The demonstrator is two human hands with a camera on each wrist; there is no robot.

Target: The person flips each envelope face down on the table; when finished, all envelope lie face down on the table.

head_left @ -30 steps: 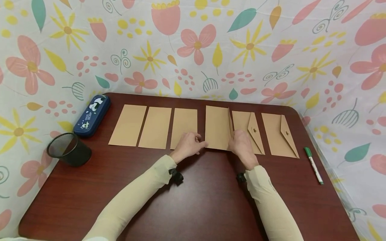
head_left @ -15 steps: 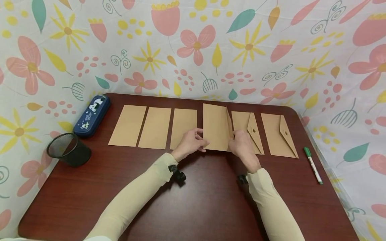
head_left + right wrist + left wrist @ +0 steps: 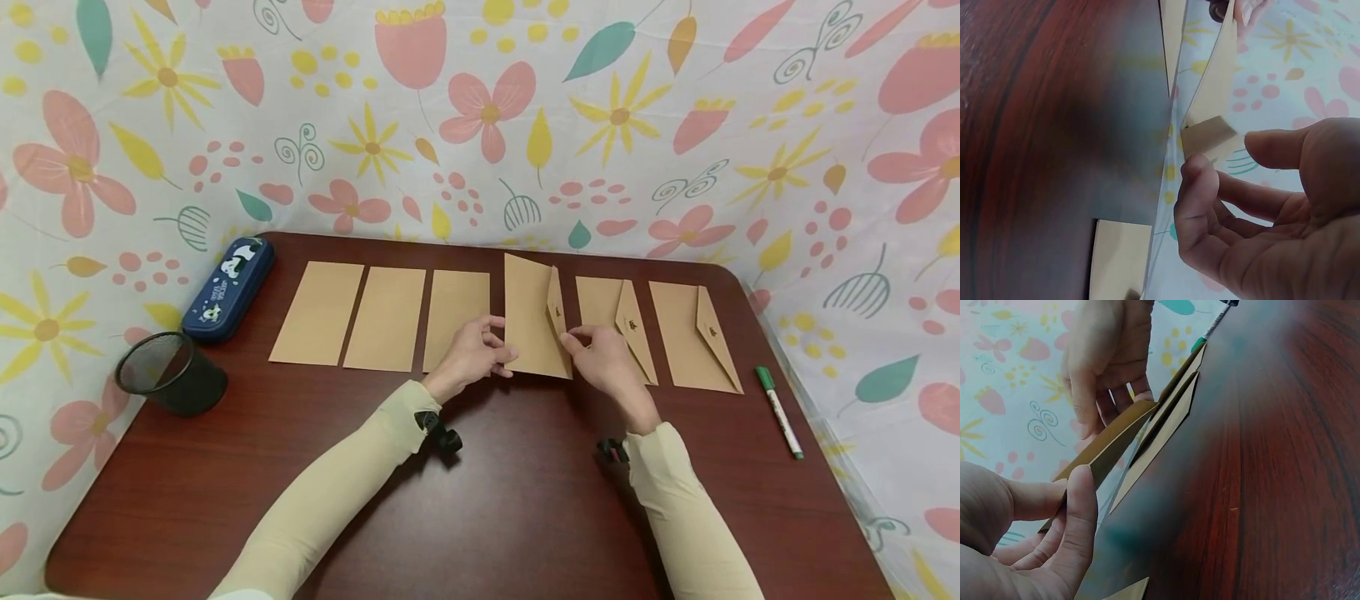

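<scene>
My left hand (image 3: 471,350) pinches the lower left edge of a brown kraft paper envelope (image 3: 528,317), thumb in front. The envelope is tilted up off the table, its flap (image 3: 556,304) with a small dark print standing out on the right side. My right hand (image 3: 609,360) is at the flap's lower edge. In the right wrist view its thumb and forefinger are spread apart around the flap's corner (image 3: 1209,139), the forefinger seemingly touching it. The left wrist view shows the left thumb (image 3: 1080,500) pressed on the envelope (image 3: 1107,440).
Left of the hands lie three plain envelopes (image 3: 386,318) in a row. Two flapped envelopes (image 3: 603,304) (image 3: 682,333) lie to the right. A green-capped marker (image 3: 780,414) is by the right edge. A blue pencil case (image 3: 228,287) and black mesh pen cup (image 3: 176,375) stand left.
The held envelope has tilted up further, turning its flap and print into view. My right hand has loosened its fingers from the envelope's right edge and shifted slightly right.
</scene>
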